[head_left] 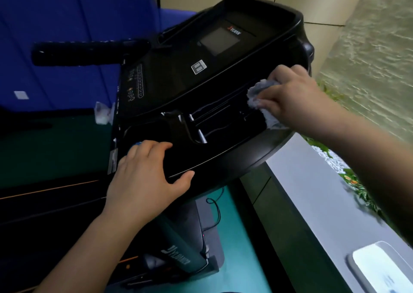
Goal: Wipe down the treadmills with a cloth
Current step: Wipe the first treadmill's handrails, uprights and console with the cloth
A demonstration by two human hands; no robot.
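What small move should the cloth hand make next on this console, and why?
Probably sweep the cloth leftward along the console tray: the right hand presses it at the tray's right end, and the left hand rests flat on the near edge.

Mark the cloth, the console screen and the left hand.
cloth (257, 94): head view, exposed grey bunch.
console screen (220, 41): head view, centre of the dark display.
left hand (145, 178): head view, back of the hand.

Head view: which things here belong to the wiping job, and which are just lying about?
Job: cloth gripped in right hand; treadmill console, with left hand resting on it.
Lying about: crumpled white wad; black cord; white tray.
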